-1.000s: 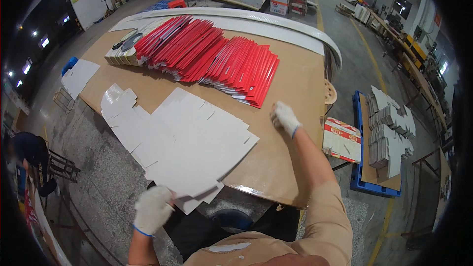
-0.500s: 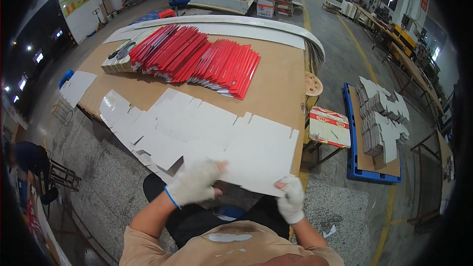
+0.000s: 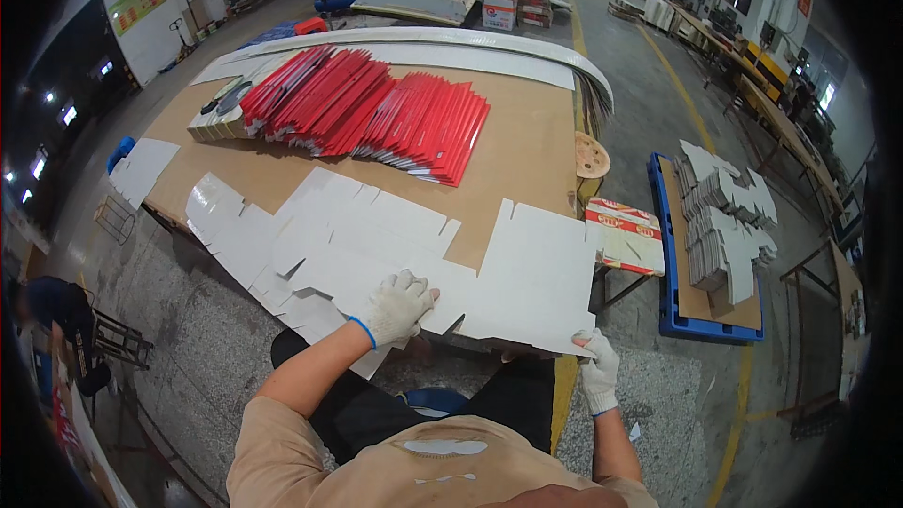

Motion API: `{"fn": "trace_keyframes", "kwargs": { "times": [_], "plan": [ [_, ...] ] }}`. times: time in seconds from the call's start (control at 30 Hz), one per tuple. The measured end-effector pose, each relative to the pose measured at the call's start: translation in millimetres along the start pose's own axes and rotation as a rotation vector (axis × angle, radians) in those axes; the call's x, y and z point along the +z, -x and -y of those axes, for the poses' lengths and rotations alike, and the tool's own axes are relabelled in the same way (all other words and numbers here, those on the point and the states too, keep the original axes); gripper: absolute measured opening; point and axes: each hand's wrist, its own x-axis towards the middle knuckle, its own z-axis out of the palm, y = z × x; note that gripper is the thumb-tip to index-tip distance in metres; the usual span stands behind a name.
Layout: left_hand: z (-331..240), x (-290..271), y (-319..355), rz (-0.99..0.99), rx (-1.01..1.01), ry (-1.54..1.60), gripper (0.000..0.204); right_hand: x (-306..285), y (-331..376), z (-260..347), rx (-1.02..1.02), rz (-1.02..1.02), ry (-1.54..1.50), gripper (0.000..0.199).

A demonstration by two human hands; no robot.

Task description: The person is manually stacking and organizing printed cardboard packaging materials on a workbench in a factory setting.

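Observation:
Both my hands wear off-white knit gloves. My right hand (image 3: 599, 369) pinches the near right corner of a notched white cardboard sheet (image 3: 531, 268), its thumb on top of the edge. This sheet sticks out past the table's right edge. My left hand (image 3: 397, 309), with a blue cuff band, rests on the white sheets near the table's front edge, fingers slightly bent against the surface and not round anything I can see. More flat white cut-out sheets (image 3: 353, 226) overlap beneath and to the left. How many layers lie there cannot be seen.
Red flat packets (image 3: 367, 108) lie fanned in rows on the brown table top (image 3: 536, 160). Long white strips (image 3: 451, 45) line its far side. To the right stand a red-and-white carton (image 3: 624, 237) and a blue pallet (image 3: 670, 292) with stacked white cut-outs (image 3: 724, 235). A person (image 3: 61, 320) is at far left.
My right hand has moved right, drawing the top white sheet right with it. My left hand has shifted slightly up and now lies on the sheets. The view has moved slightly.

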Motion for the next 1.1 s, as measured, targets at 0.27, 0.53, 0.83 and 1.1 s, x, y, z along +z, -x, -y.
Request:
{"fn": "trace_keyframes", "kwargs": {
  "times": [0.27,0.53,0.83,1.1],
  "plan": [
    [27.1,-4.2,-39.9,0.556,-0.519,0.447,0.016,-16.3,-34.1,25.3,-0.382,0.374,0.366,0.033],
    [-42.6,32.3,-33.0,0.092,0.015,0.540,0.020,9.0,-52.7,21.9,0.494,0.110,0.051,0.060],
    [-99.6,53.3,-40.4,-0.320,-0.106,0.247,0.014,58.4,-40.5,12.1,0.137,0.156,1.008,0.074],
    [-59.3,52.6,-14.8,-0.336,-0.319,0.527,0.034,23.2,-47.7,50.4,0.272,-0.645,-0.439,0.080]
  ]
}}
